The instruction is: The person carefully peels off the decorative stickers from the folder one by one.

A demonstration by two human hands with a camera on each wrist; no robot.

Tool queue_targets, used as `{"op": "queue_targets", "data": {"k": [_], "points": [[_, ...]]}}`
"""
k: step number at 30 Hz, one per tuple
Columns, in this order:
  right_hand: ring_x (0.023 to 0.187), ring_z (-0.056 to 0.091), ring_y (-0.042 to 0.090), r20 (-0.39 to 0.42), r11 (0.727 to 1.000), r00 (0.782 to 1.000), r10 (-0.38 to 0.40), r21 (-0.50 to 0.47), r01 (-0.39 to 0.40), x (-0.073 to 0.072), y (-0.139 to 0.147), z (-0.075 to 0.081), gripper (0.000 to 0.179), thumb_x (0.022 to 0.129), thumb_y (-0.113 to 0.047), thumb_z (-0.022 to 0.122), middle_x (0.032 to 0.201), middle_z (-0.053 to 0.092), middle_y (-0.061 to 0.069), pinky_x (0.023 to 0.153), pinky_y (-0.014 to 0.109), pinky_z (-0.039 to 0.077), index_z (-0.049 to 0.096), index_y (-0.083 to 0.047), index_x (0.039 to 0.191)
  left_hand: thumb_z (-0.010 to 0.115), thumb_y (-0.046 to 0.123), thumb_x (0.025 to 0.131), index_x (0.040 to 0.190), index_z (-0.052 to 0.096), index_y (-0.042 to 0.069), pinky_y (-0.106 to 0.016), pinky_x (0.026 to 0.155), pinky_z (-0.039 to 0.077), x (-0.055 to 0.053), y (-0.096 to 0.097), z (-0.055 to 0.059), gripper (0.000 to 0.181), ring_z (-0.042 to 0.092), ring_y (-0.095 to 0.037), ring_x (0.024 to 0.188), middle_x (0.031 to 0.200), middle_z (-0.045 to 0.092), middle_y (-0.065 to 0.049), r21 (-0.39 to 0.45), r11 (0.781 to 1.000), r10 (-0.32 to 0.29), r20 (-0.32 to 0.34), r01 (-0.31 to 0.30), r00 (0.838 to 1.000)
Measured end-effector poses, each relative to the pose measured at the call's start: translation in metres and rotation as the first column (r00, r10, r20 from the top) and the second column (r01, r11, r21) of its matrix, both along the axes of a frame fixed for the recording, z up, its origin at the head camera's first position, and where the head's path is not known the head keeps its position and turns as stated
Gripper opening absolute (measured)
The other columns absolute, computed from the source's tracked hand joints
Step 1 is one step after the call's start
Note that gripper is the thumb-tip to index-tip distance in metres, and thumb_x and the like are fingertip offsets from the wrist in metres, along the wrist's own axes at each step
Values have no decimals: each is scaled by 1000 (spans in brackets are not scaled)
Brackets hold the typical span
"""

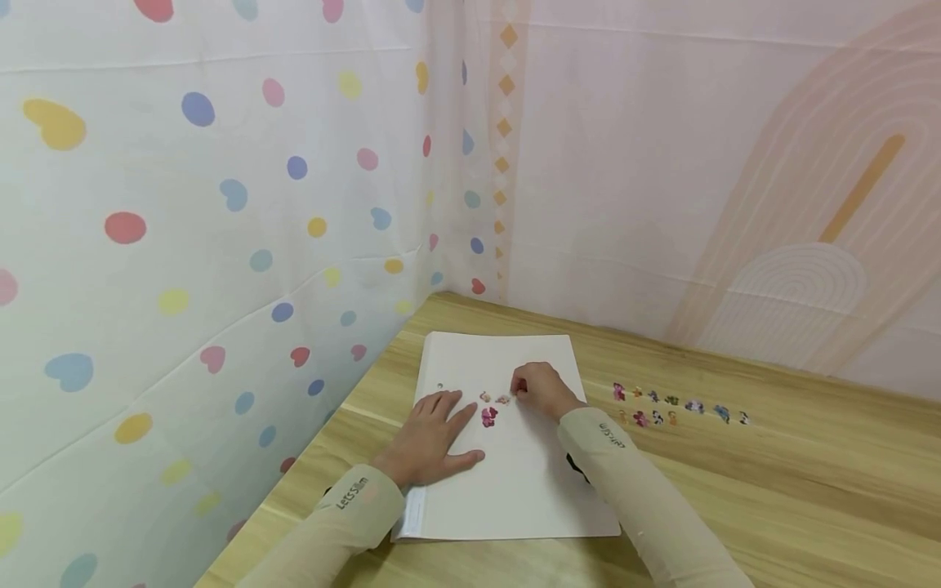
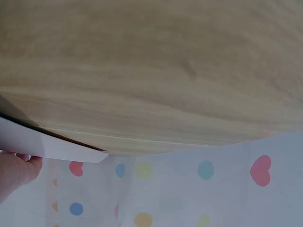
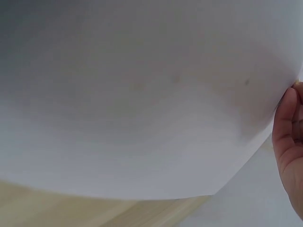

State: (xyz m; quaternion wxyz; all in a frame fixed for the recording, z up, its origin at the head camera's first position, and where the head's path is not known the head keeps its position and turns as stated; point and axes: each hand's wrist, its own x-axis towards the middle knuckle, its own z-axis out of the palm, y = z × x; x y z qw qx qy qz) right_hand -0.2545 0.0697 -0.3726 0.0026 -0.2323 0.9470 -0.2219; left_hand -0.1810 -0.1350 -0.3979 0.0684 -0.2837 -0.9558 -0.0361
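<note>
A white book or pad of paper [image 1: 529, 498] lies on the wooden table. My left hand [image 1: 430, 441] rests on its left side with fingers spread, beside a pink sticker-like figure [image 1: 488, 417]. Two smaller figures [image 1: 485, 397] sit just above that one, and a tiny spot [image 1: 439, 385] shows near the left edge. At the page's right half, my right hand [image 1: 544, 388] has curled fingers and pinches a small sticker-like piece against the paper. In the right wrist view only an orange bit of that piece [image 3: 297, 82] shows at the fingertips; the fingers hide the rest.
Two rows of small colourful figures [image 1: 694, 406] lie on the wooden table [image 1: 809, 482] right of the book. A dotted curtain [image 1: 220, 286] hangs along the left, and a pink patterned one [image 1: 625, 204] hangs behind the table.
</note>
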Motion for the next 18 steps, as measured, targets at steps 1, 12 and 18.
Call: {"op": "queue_targets", "data": {"k": [1, 12, 18], "points": [[68, 47, 13, 7, 1000, 1000, -1, -2, 1, 0, 0, 0, 15, 75, 5, 62, 70, 56, 0, 67, 28, 43, 62, -8, 69, 38, 62, 82, 133, 41, 14, -44, 101, 20, 0, 0, 0, 70, 30, -30, 121, 133, 34, -13, 0, 1000, 0, 2, 0, 1000], [65, 46, 12, 52, 996, 998, -41, -75, 45, -1, 8, -2, 18, 74, 5, 63, 65, 53, -2, 63, 25, 42, 56, -9, 65, 39, 62, 82, 133, 41, 14, -44, 101, 21, -1, 0, 0, 70, 30, -30, 121, 133, 34, -13, -4, 1000, 0, -1, 0, 1000], [65, 49, 11, 40, 978, 999, -33, -203, 40, 4, 17, -3, 15, 76, 4, 63, 67, 56, -1, 62, 25, 42, 58, -7, 66, 39, 62, 82, 133, 41, 14, -45, 101, 21, 0, 0, 2, 70, 30, -31, 121, 133, 34, -13, 1, 1000, -1, 10, 1, 1000]]}}
